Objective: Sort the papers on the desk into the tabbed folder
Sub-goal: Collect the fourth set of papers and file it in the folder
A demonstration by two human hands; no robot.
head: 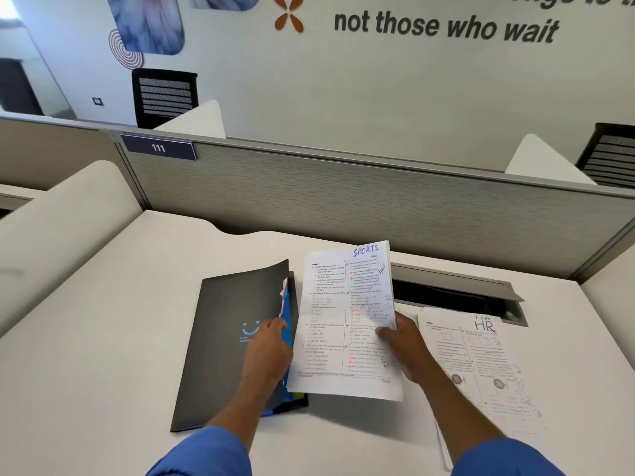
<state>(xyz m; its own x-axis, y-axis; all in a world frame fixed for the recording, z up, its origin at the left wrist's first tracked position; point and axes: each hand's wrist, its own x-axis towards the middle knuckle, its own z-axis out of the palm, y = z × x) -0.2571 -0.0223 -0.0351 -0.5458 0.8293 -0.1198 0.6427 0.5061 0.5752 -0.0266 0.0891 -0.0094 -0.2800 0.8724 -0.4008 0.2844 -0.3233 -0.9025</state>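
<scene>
A black tabbed folder (223,338) with a blue smiley logo lies on the white desk, its right edge lifted so coloured dividers show. My left hand (268,355) rests on the cover, fingers at that open edge. My right hand (405,352) holds a printed sheet headed "SPORTS" (343,324) by its right edge, raised just right of the folder and overlapping its edge. A stack of papers topped by a sheet marked "HR" (481,365) lies flat on the desk to the right, partly under my right forearm.
A grey cable tray with its lid raised (457,286) is set into the desk behind the papers. A grey partition (343,194) labelled 111 closes the back. White side dividers flank the desk; black chairs stand beyond.
</scene>
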